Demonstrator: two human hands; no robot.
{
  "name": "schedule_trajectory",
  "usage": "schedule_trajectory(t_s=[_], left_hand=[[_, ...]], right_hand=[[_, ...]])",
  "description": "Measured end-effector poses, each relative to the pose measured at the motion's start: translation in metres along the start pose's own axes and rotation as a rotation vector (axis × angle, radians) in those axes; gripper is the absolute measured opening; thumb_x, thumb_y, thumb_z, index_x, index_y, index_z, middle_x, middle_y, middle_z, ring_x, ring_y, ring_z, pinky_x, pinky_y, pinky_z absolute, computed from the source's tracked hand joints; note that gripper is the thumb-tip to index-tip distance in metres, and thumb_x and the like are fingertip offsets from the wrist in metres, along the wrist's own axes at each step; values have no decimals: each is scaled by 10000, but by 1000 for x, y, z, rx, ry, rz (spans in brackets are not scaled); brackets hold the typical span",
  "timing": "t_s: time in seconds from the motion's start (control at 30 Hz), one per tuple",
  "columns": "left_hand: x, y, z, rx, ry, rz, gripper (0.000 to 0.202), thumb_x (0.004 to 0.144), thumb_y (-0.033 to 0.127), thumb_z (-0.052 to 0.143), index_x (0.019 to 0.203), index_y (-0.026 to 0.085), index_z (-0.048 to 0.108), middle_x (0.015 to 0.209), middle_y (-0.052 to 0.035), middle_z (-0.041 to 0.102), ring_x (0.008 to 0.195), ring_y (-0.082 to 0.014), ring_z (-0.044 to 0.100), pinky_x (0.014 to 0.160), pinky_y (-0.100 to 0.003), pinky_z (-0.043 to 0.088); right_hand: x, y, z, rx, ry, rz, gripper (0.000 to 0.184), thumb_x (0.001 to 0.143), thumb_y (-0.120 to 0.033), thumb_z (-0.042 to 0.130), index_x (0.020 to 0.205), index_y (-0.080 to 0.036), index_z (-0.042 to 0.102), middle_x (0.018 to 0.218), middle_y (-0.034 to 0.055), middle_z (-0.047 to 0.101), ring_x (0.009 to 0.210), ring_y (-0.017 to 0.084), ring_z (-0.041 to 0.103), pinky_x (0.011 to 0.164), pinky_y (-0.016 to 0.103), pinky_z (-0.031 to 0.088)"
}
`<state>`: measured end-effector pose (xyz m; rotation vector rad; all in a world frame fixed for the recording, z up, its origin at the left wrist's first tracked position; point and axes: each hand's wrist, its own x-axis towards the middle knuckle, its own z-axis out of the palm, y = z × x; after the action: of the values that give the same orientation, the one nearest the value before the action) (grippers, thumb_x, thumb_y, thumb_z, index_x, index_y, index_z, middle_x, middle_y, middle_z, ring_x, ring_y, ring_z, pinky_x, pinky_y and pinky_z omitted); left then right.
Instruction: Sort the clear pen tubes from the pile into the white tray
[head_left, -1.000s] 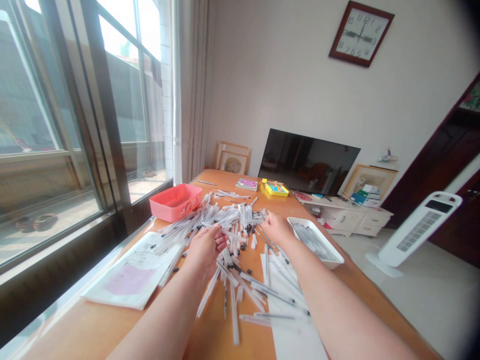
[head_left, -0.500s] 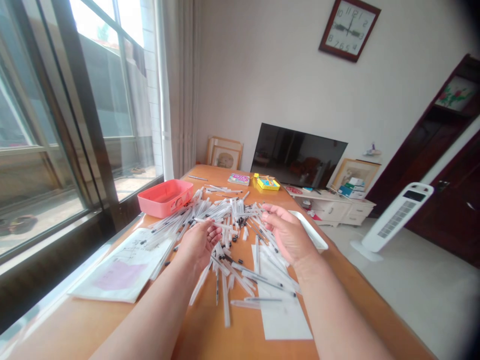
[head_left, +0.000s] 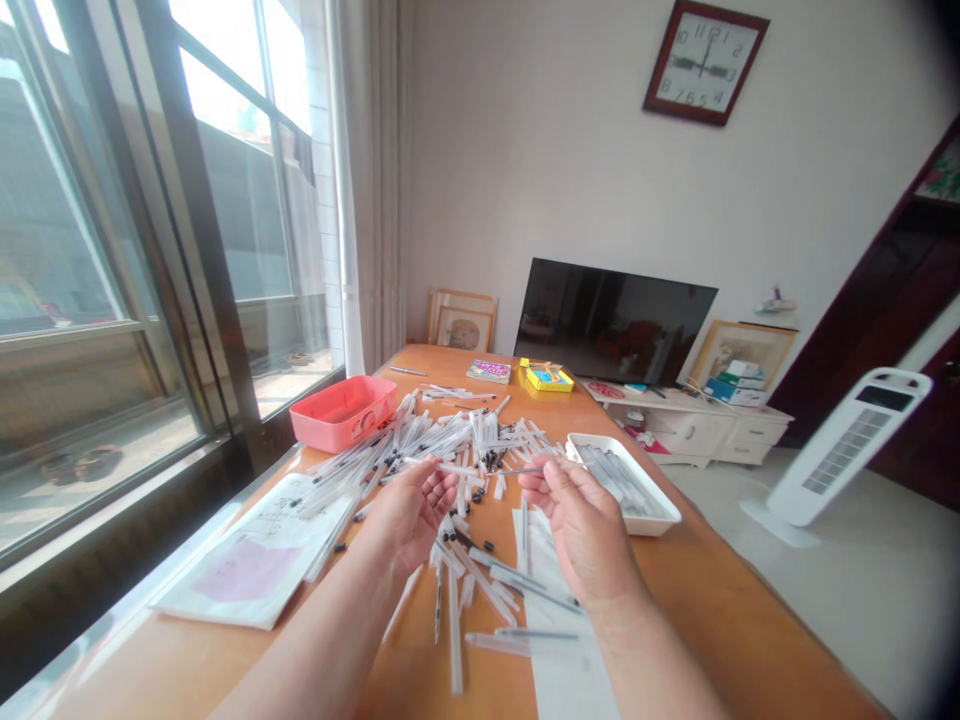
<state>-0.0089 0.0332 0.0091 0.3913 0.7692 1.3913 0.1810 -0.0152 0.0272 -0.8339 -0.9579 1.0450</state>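
Observation:
My left hand (head_left: 417, 512) is closed, pinching a translucent white pen barrel (head_left: 463, 470) between thumb and fingers. The barrel lies nearly level and points right. Opposite it, my right hand (head_left: 581, 515) pinches a thin dark pen refill (head_left: 520, 471), whose free end points at the barrel's right end. Whether the two touch, I cannot tell. Below and behind the hands spreads a loose heap of clear pen barrels (head_left: 427, 432) with small black pen parts (head_left: 478, 495) among them. To the right of my right hand stands a white tray (head_left: 660, 517) holding many thin grey refills.
A coral plastic box (head_left: 334, 428) stands on the wooden table (head_left: 675, 610) at the left. A paper packet (head_left: 232, 575) lies nearer me, and a white sheet (head_left: 566, 665) at centre right. Toward the back are a small book (head_left: 489, 371) and a yellow box (head_left: 550, 379).
My right hand has come lower, and a refill now shows in its fingers, lined up with the barrel. The view has shifted, and more of the white tray shows.

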Motion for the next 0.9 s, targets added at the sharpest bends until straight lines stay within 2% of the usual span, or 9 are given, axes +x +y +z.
schedule_trajectory(t_s=[0.17,0.47,0.73,0.9], left_hand=[[0,-5,1,4,1,-25,51,872,155,635,855,115,609,751,-73,663,654,-140,690,601,-225,582],[2,-10,-2,21,5,-22,65,873,165,631,872,102,613,773,-92,671,670,-143,687,607,-225,583],[-3,-12,4,6,22,-42,28,883,142,617,898,125,600,793,-94,683,660,-137,690,610,-220,591],[-12,-19,12,-2,24,-88,69,866,145,651,917,132,607,817,-95,695,685,-148,710,601,-213,597]], right_hand=[[-2,4,4,-60,19,-64,256,887,-410,651,1013,-187,646,992,81,711,912,232,700,848,425,558],[-2,8,4,-97,64,-121,234,909,-404,617,1011,-194,621,1006,83,712,934,236,703,847,430,559],[-4,12,10,-113,49,-107,267,872,-431,648,996,-196,621,1003,85,707,893,230,703,825,417,563],[-3,18,12,-116,83,-90,278,847,-428,686,990,-224,561,906,45,713,826,219,705,785,396,570]])
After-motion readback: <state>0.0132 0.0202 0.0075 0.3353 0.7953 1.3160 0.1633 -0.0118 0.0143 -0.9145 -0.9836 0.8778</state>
